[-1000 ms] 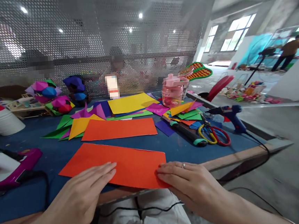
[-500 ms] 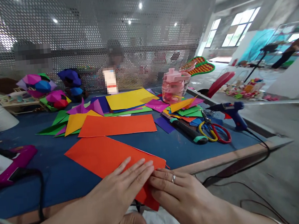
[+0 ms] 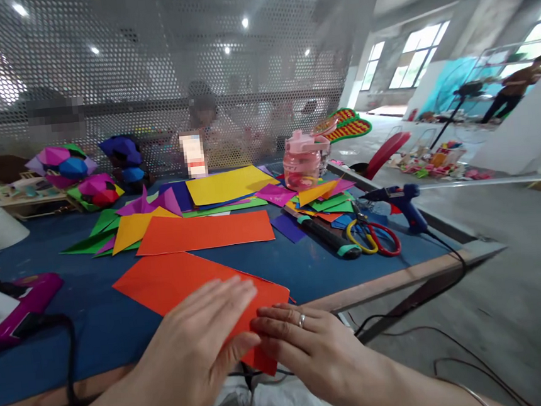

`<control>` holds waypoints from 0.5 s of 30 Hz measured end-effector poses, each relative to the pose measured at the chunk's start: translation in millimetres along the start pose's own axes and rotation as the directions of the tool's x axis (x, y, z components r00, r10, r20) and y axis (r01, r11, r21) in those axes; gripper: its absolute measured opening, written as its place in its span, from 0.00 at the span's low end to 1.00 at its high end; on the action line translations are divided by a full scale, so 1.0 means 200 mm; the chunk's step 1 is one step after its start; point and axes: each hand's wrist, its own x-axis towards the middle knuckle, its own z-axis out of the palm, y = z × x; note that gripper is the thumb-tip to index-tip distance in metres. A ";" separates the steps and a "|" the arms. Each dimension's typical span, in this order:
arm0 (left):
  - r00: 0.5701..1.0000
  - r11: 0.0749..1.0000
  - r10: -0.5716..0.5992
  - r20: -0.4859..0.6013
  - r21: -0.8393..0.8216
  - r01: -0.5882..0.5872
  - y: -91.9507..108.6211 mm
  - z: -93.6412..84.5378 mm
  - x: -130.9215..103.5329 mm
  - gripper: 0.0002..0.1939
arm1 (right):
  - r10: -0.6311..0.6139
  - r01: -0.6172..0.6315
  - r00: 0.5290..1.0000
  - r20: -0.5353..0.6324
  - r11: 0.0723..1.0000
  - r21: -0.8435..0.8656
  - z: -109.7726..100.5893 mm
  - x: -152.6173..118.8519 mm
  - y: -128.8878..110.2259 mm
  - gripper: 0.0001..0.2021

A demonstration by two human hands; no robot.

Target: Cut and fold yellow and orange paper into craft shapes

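A folded sheet of orange paper lies at a slant on the table's near side, its lower corner reaching past the edge. Above it my left hand is open, fingers stretched out and slightly blurred, thumb apart. Whether that hand touches the sheet I cannot tell. My right hand, with a ring, rests its flat fingers on the sheet's near right end; its thumb is hidden. Just beyond lies an orange paper strip.
A utility knife, scissors and a blue glue gun lie at the right. Behind are yellow paper and a pink bottle. A purple device with a cord sits left. Folded paper balls stand at the back.
My left hand has lifted a little from the orange paper and shifted left, its thumb now showing by the right fingertips. My right hand stays on the paper. The whole view has shifted slightly.
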 end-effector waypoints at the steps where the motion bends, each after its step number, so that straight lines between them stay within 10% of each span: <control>1: 1.000 0.999 0.030 -0.007 -0.038 -0.030 0.04 -0.02 0.01 0.21 | 0.009 -0.008 1.000 -0.012 1.000 0.008 0.01 0.00 0.00 0.14; 6: 0.984 0.988 0.147 -0.096 -0.042 -0.152 0.18 -0.09 0.07 0.14 | -0.008 0.008 0.996 -0.092 1.000 -0.004 0.02 0.00 -0.02 0.16; 9: 0.997 0.972 -0.072 -0.026 -0.226 0.064 0.18 -0.08 0.04 0.20 | -0.027 0.020 0.990 -0.135 0.998 -0.057 -0.02 -0.01 -0.03 0.16; 12: 0.879 0.695 -0.277 0.389 -0.551 0.463 0.18 -0.03 -0.05 0.28 | -0.066 0.039 0.974 -0.217 0.991 -0.126 -0.09 -0.04 -0.04 0.17; 15: 0.777 0.298 -0.190 0.600 -0.719 0.628 0.17 0.04 -0.14 0.30 | -0.132 0.062 0.936 -0.325 0.974 -0.216 -0.12 -0.09 -0.06 0.18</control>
